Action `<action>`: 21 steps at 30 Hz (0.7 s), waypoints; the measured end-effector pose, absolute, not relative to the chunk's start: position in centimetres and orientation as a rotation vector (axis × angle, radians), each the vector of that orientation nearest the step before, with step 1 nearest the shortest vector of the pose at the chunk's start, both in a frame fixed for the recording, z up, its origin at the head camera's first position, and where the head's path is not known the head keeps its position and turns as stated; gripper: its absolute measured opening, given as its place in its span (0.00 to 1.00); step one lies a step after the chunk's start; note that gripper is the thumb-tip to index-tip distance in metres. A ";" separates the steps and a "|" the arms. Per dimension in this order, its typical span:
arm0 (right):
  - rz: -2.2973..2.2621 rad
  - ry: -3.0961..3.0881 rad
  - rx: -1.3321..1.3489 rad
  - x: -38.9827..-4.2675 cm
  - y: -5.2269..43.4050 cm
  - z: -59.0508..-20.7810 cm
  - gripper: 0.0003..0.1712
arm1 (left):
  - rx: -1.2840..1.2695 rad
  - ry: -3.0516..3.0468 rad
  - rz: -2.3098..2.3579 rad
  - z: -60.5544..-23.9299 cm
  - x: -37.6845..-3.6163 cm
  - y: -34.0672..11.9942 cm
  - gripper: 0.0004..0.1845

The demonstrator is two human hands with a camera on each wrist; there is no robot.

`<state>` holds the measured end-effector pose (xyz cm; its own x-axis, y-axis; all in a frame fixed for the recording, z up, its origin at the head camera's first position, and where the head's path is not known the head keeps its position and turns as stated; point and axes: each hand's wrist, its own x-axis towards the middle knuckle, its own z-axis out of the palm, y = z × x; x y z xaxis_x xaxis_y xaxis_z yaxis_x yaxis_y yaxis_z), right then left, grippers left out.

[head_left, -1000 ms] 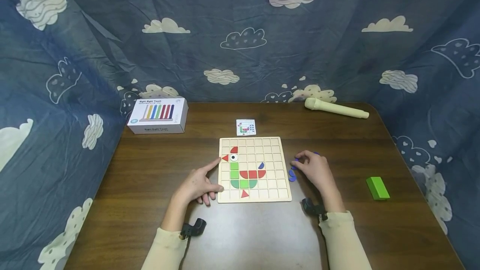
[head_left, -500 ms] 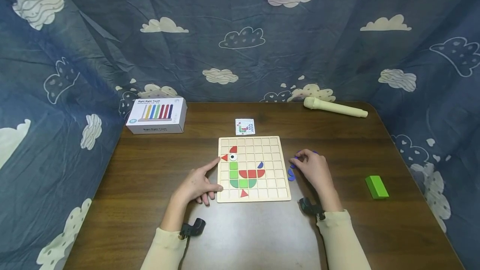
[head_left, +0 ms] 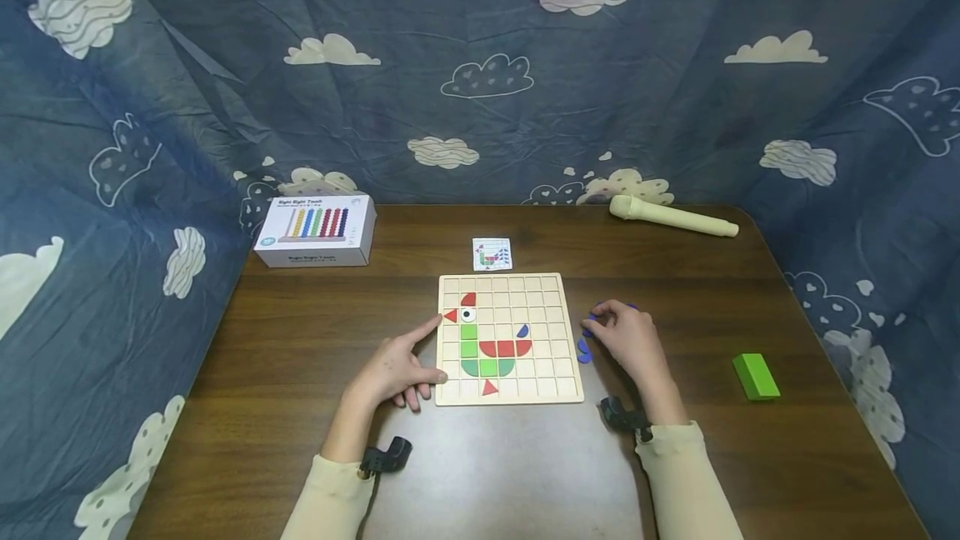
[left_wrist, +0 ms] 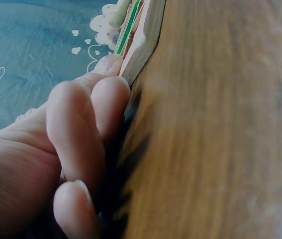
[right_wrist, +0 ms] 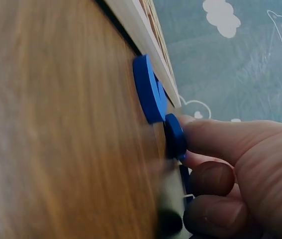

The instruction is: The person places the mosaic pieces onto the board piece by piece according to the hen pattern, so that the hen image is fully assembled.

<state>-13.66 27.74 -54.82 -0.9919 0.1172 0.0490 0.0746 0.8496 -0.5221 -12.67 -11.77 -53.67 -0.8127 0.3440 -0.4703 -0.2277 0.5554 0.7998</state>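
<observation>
A square wooden grid board (head_left: 543, 298) bears red, green and blue flat pieces laid out as a bird, with a round eye piece (head_left: 468, 315). My left hand (head_left: 393, 369) touches the board's left side, forefinger straight at the edge and thumb at the lower corner. Right of the board, my right hand (head_left: 626, 340) pinches a blue half-round piece (right_wrist: 175, 135) between thumb and fingers, low at the table. Another blue half-round piece (right_wrist: 148, 89) lies against the board's side, nearer the person. More blue (head_left: 632, 307) shows behind the right hand's knuckles.
A small picture card (head_left: 492, 254) showing the bird lies beyond the board. A white box (head_left: 315, 232) stands at the back left of the wooden table (head_left: 300, 332). A cream stick (head_left: 675, 217) lies at the back right, a green block (head_left: 756, 377) at the right.
My right thumb and fingers have shifted slightly at the blue pieces, and the right wrist has moved a little left. The left hand and the board's pieces stay as they were.
</observation>
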 end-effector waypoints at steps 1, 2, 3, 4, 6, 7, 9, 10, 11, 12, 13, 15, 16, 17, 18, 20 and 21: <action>0.818 -2.946 -0.152 -13.7 27.7 -54.9 0.19 | 0.091 2.194 1.245 -53.7 -12.7 -11.8 0.53; 0.811 -2.947 -0.150 -13.7 27.6 -54.9 0.19 | 0.093 2.195 1.245 -53.7 -12.7 -11.8 0.53; 0.803 -2.946 -0.141 -13.6 27.5 -54.8 0.19 | 0.093 2.194 1.244 -53.7 -12.7 -11.8 0.53; 0.802 -2.943 -0.131 -13.6 27.4 -54.8 0.19 | 0.093 2.194 1.241 -53.8 -12.7 -11.8 0.53; 0.797 -2.929 -0.112 -13.6 27.2 -54.8 0.18 | 0.089 2.191 1.239 -53.8 -12.6 -11.9 0.53; 0.799 -2.918 -0.100 -13.6 27.0 -54.7 0.18 | 0.089 2.189 1.239 -53.8 -12.6 -11.9 0.53; 0.813 -2.897 -0.082 -13.7 26.4 -54.5 0.17 | 0.090 2.187 1.242 -53.8 -12.5 -12.0 0.53; 0.831 -2.889 -0.074 -13.8 25.9 -54.4 0.17 | 0.091 2.188 1.244 -53.8 -12.5 -12.0 0.53; 0.846 -2.887 -0.063 -13.9 25.5 -54.2 0.17 | 0.092 2.188 1.247 -53.8 -12.5 -12.0 0.53; 0.866 -2.888 -0.052 -14.1 24.9 -54.1 0.17 | 0.092 2.189 1.251 -53.9 -12.5 -12.0 0.53; 0.888 -2.891 -0.040 -14.2 24.4 -54.0 0.17 | 0.091 2.189 1.255 -53.8 -12.5 -12.0 0.53; 0.925 -2.911 -0.027 -14.6 23.2 -53.7 0.18 | 0.089 2.188 1.260 -53.9 -12.5 -12.0 0.53; 0.932 -2.925 -0.018 -14.8 22.7 -53.6 0.18 | 0.087 2.186 1.263 -53.9 -12.5 -12.0 0.53; 0.927 -2.944 -0.011 -14.9 22.3 -53.5 0.18 | 0.087 2.183 1.263 -53.9 -12.6 -12.0 0.53; 0.915 -2.962 -0.004 -15.0 21.9 -53.5 0.18 | 0.084 2.178 1.267 -53.9 -12.6 -12.0 0.53; 0.865 -2.990 0.015 -15.3 21.3 -53.4 0.17 | 0.087 2.170 1.270 -53.8 -12.7 -12.0 0.53; 0.839 -2.995 0.028 -15.3 21.1 -53.4 0.17 | 0.087 2.166 1.272 -53.8 -12.7 -12.0 0.53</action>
<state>-15.35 21.12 -53.43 -0.9994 -0.0091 0.0346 -0.0258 0.8545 -0.5188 -12.71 -12.01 -53.83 -0.8069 0.3511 -0.4749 -0.2436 0.5347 0.8092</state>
